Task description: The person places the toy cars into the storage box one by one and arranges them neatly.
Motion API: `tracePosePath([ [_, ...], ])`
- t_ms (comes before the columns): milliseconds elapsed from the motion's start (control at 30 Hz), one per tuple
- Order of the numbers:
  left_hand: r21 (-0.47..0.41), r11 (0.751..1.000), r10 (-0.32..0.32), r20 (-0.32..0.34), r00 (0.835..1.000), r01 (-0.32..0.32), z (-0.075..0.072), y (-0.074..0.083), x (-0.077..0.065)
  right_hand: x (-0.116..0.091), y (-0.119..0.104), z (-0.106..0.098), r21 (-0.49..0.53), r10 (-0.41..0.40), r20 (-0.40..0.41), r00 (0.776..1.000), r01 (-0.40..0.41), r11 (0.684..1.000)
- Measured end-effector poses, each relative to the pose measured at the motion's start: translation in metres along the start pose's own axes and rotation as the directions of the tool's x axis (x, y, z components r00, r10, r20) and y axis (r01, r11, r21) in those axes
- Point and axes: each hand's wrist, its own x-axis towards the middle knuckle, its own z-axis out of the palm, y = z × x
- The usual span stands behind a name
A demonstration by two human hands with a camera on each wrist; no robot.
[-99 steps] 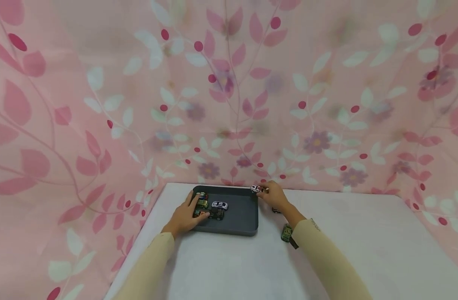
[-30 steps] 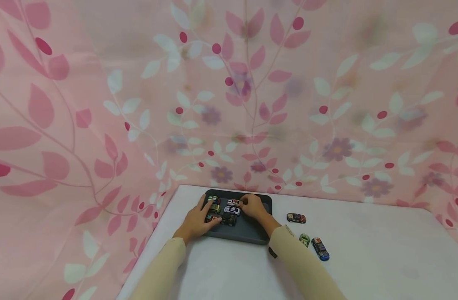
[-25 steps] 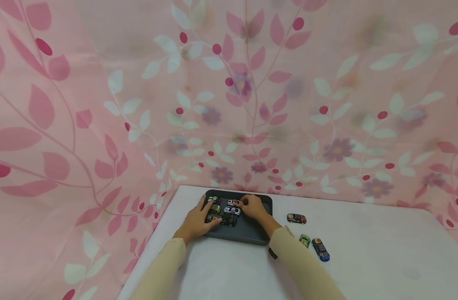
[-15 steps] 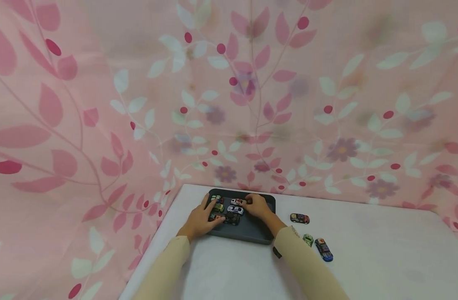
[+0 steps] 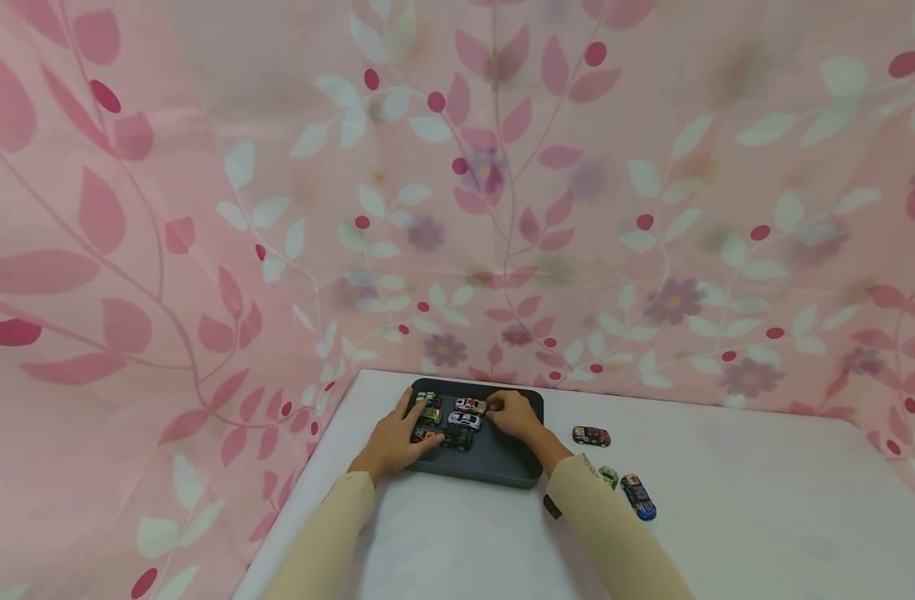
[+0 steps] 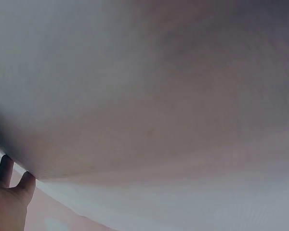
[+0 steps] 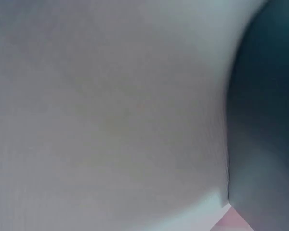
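Note:
On the left rim of a dark grey tray (image 5: 495,477) rests my left hand (image 5: 392,442), fingers spread, thumb reaching over the cars in front. My right hand (image 5: 516,417) is inside the tray, its bent fingertips just at the right end of a white-and-red toy car (image 5: 470,406); a slight gap seems to show there. Below that car stands a white-and-black toy car (image 5: 465,421), then a black toy car (image 5: 457,439). Along the left side are a green-yellow toy car (image 5: 431,415), a multicoloured one (image 5: 428,400) and an orange-and-dark one (image 5: 423,435), partly covered by the left hand.
Right of the tray, a dark red-and-yellow toy car (image 5: 592,436), a green one (image 5: 608,477) and a blue-and-black one (image 5: 639,497) lie on the white table (image 5: 727,517). A dark object (image 5: 552,507) is mostly hidden by the right sleeve. A pink floral cloth (image 5: 547,208) hangs behind.
The right hand has brought the white-and-red car from beyond the tray's right edge into the tray. Its fingers have now drawn slightly right, off the car. The left hand stays at the rim.

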Motion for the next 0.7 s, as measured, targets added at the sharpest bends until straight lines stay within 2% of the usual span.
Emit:
tracePosePath([
  [233,-0.013,1.0,-0.004,-0.015,1.0,0.004,0.004,0.001,-0.001,-0.002,0.001,0.002,0.04,0.001,-0.008,1.0,-0.001,0.999],
  [533,-0.015,1.0,-0.011,0.008,1.0,0.011,-0.007,0.004,-0.002,0.001,0.001,0.004,0.063,-0.01,-0.011,1.0,0.011,0.998],
  [700,-0.025,1.0,-0.015,0.006,1.0,0.015,-0.006,0.003,-0.001,0.001,0.0,0.004,0.065,-0.012,-0.001,1.0,0.013,0.998],
])
